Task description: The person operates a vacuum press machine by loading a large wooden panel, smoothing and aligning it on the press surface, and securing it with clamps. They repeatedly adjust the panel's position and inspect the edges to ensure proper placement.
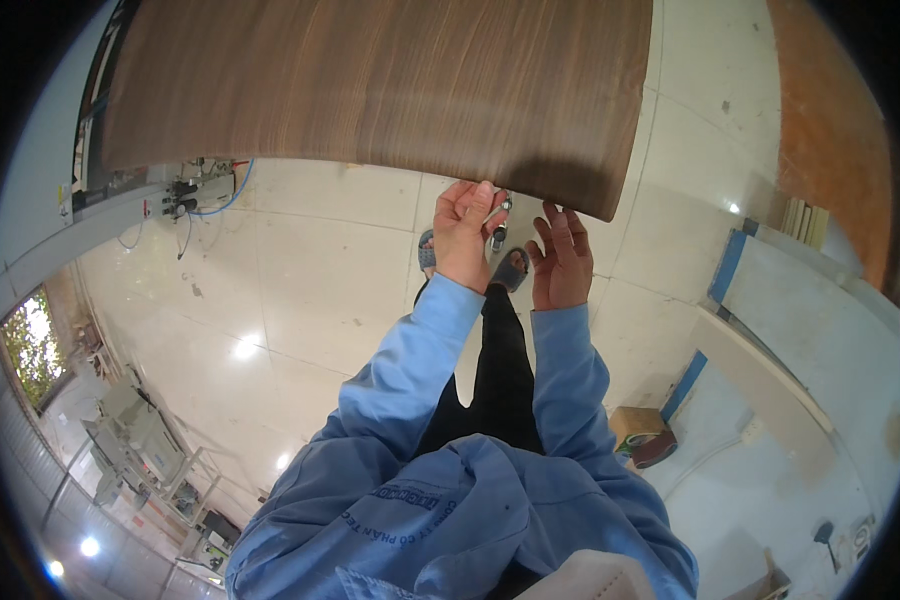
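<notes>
A large dark brown wood-grain board (390,90) spans the upper part of the head view, its near edge facing me. My left hand (462,235) is at that edge, fingers curled and thumb on top. It is closed round a small metal hand tool (502,218) with a dark end, which sticks out on its right side; the tool's exact kind is unclear. To the right, near the board's corner, my right hand (562,262) has its palm up and fingers apart. Its fingertips reach the underside of the edge, and nothing shows in its grip.
At the left, a grey machine (120,220) with fittings and a blue hose supports or adjoins the board. Light blue machine panels (800,310) stand at the right. More equipment (155,440) sits at the lower left. A small wooden box (638,428) lies near my right elbow.
</notes>
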`<action>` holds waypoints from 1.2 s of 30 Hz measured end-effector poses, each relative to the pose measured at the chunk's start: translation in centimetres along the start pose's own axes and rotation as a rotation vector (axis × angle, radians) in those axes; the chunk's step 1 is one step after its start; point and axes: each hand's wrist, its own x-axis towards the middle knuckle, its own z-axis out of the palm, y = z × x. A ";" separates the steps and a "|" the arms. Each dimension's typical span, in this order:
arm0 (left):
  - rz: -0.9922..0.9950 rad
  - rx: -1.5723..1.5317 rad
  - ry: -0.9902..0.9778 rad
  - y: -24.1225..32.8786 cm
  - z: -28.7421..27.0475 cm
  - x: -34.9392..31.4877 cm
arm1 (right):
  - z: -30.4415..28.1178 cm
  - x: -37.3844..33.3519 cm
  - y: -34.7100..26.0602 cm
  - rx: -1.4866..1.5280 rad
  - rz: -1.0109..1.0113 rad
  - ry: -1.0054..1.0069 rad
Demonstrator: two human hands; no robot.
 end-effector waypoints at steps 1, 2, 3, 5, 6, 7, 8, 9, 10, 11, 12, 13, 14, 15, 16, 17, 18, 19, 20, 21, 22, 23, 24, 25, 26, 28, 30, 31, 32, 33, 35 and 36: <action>-0.033 -0.029 -0.005 0.1 -0.1 0.0 | 0.3 -0.2 -0.2 -0.001 -0.004 0.052; -0.069 -0.058 -0.022 0.3 -0.2 0.1 | 0.6 -0.5 -0.4 -0.003 0.011 0.121; -0.081 -0.092 -0.046 0.4 -0.4 0.2 | 0.8 -0.8 -0.7 -0.070 -0.076 0.144; -0.132 -0.122 -0.083 0.7 -0.9 0.4 | 0.9 -1.2 -1.1 -0.203 -0.226 0.193; -0.149 -0.139 -0.104 0.8 -1.2 0.5 | 0.9 -1.4 -1.2 -0.223 -0.233 0.204; -0.152 -0.143 -0.122 0.8 -1.4 0.6 | 0.7 -1.4 -1.4 -0.243 -0.264 0.191; -0.154 -0.150 -0.143 0.8 -1.6 0.7 | 0.5 -1.4 -1.5 -0.258 -0.307 0.161; -0.171 -0.150 -0.137 0.7 -1.7 0.8 | 0.3 -1.2 -1.6 -0.269 -0.312 0.152; -0.163 -0.142 -0.169 0.6 -1.9 1.0 | -0.1 -0.9 -1.8 -0.274 -0.327 0.127; -0.168 -0.128 -0.176 0.5 -2.1 1.2 | -0.4 -0.5 -1.9 -0.280 -0.332 0.102; -0.165 -0.108 -0.174 0.3 -2.3 1.4 | -0.8 -0.2 -2.0 -0.308 -0.353 0.067; -0.174 -0.125 -0.202 0.1 -2.5 1.6 | -1.3 0.2 -2.2 -0.338 -0.365 0.034; -0.176 -0.138 -0.221 -0.2 -2.8 1.9 | -1.8 0.6 -2.2 -0.374 -0.361 0.032; -0.164 -0.153 -0.258 -0.4 -3.2 2.2 | -2.4 0.9 -2.2 -0.325 -0.343 0.022; -0.174 -0.140 -0.237 -0.7 -3.6 2.6 | -3.0 1.2 -2.2 -0.372 -0.384 -0.034; -0.171 -0.132 -0.234 -1.1 -4.1 3.0 | -3.7 1.6 -2.0 -0.418 -0.420 -0.068; -0.138 -0.150 -0.296 -1.4 -4.5 3.5 | -4.3 2.0 -1.8 -0.461 -0.471 -0.111; -0.133 -0.085 -0.250 -1.8 -5.0 4.0 | -5.0 2.5 -1.6 -0.497 -0.485 -0.097; -0.097 -0.047 -0.270 -2.1 -5.4 4.5 | -5.7 3.0 -1.3 -0.531 -0.516 -0.093; -0.096 0.033 -0.223 -2.5 -5.8 5.0 | -6.4 3.6 -1.2 -0.543 -0.553 -0.114; -0.044 0.004 -0.263 -2.9 -6.1 5.5 | -7.2 4.0 -1.1 -0.546 -0.567 -0.063; -0.023 0.017 -0.235 -3.3 -6.2 5.9 | -7.9 4.4 -1.2 -0.526 -0.587 -0.038; -0.025 0.061 -0.197 -3.7 -6.3 6.2 | -8.5 4.7 -1.2 -0.513 -0.590 -0.018; 0.013 0.042 -0.203 -4.0 -6.3 6.5 | -9.1 4.7 -1.5 -0.549 -0.562 0.026; 0.031 0.052 -0.198 -4.3 -6.3 6.6 | -9.3 4.6 -1.5 -0.558 -0.479 -0.067; 0.056 0.050 -0.180 -4.7 -6.1 6.8 | -9.2 4.1 -1.5 -0.622 -0.234 -0.027; 0.087 0.028 -0.179 -4.9 -5.8 6.9 | -7.9 3.6 -0.9 -0.617 -0.194 -0.273; 0.084 0.026 -0.161 -5.0 -5.7 6.8 | -6.7 3.6 -0.2 -0.564 -0.180 -0.293; 0.082 0.025 -0.142 -5.0 -5.6 6.8 | -5.5 3.7 0.3 -0.505 -0.155 -0.334; 0.074 0.045 -0.104 -5.0 -5.5 6.7 | -4.3 3.6 1.0 -0.428 -0.092 -0.249; 0.094 0.050 -0.106 -4.9 -5.2 6.6 | -2.0 3.5 1.9 -0.250 0.015 -0.150; 0.099 0.069 -0.101 -4.8 -5.1 6.5 | -1.1 3.4 2.3 -0.238 -0.025 -0.065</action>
